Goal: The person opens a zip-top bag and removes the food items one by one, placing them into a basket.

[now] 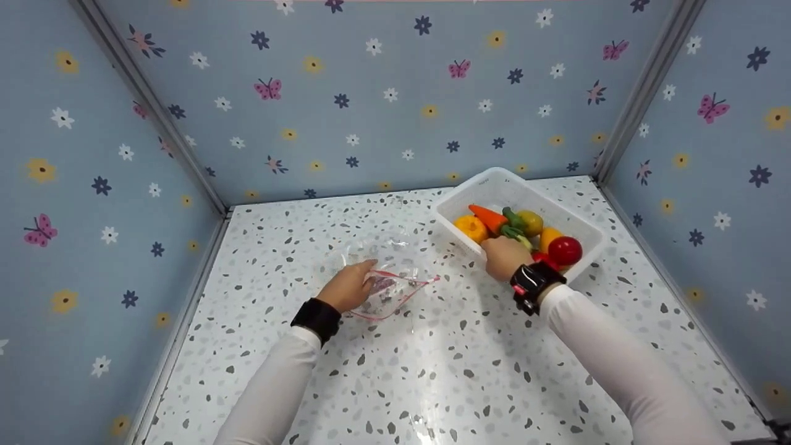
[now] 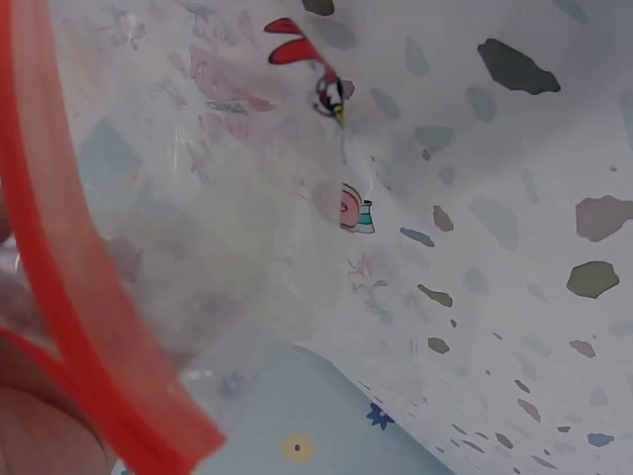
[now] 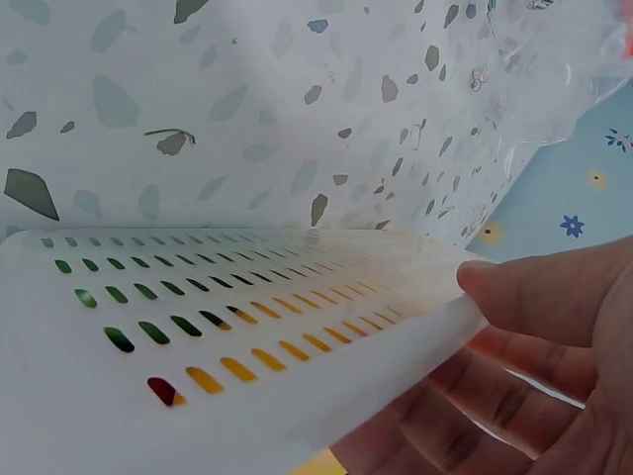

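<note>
A clear zip bag [image 1: 386, 290] with a red zip edge and small printed pictures lies on the table. My left hand [image 1: 349, 285] holds it near its mouth; in the left wrist view the red zip strip [image 2: 74, 267] crosses in front of the fingers. To the right stands a white slotted plastic basket [image 1: 581, 225]. My right hand [image 1: 505, 258] grips its near rim, thumb [image 3: 524, 297] outside and the other fingers inside. Within it are a carrot [image 1: 488, 217], an orange pumpkin-like piece [image 1: 471, 228], a round red piece [image 1: 565, 250] and several green and yellow ones.
The white speckled table [image 1: 296, 395] is bounded by flower-patterned panels [image 1: 383, 93] at the back and both sides. The basket stands near the back panel, at an angle. Metal frame posts [image 1: 642, 93] mark the corners.
</note>
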Action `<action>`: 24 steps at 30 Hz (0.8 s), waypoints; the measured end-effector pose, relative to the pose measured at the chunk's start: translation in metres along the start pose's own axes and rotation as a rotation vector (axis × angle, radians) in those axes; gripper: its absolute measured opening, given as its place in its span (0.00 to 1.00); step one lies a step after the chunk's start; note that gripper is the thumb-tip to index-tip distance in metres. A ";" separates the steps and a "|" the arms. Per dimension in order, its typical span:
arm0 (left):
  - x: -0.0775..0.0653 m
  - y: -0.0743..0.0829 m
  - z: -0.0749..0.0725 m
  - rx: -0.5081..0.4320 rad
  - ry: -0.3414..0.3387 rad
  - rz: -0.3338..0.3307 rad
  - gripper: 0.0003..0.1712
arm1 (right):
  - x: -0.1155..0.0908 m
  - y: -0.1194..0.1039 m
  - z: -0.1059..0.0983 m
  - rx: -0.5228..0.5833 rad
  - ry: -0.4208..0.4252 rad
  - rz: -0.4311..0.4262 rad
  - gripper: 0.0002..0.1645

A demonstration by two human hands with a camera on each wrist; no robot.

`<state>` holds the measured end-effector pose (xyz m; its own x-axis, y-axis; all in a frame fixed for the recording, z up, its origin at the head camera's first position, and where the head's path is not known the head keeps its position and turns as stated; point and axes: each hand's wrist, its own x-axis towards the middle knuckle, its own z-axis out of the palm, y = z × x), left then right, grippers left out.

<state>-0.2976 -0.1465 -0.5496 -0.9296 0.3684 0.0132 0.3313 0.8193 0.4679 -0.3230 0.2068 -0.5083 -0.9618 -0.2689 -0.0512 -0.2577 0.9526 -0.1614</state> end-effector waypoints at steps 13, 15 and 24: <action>-0.001 -0.011 0.017 0.159 0.044 0.117 0.26 | -0.001 0.009 0.007 -0.061 0.103 0.016 0.07; -0.001 -0.014 0.020 0.177 0.089 0.124 0.26 | -0.002 0.009 0.007 -0.056 0.104 0.026 0.07; -0.004 -0.019 0.028 0.199 0.124 0.046 0.39 | -0.013 0.003 0.019 -0.110 0.150 0.114 0.09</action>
<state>-0.2958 -0.1510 -0.5835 -0.9215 0.3603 0.1449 0.3874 0.8780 0.2811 -0.3095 0.2101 -0.5265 -0.9861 -0.1423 0.0856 -0.1472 0.9876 -0.0544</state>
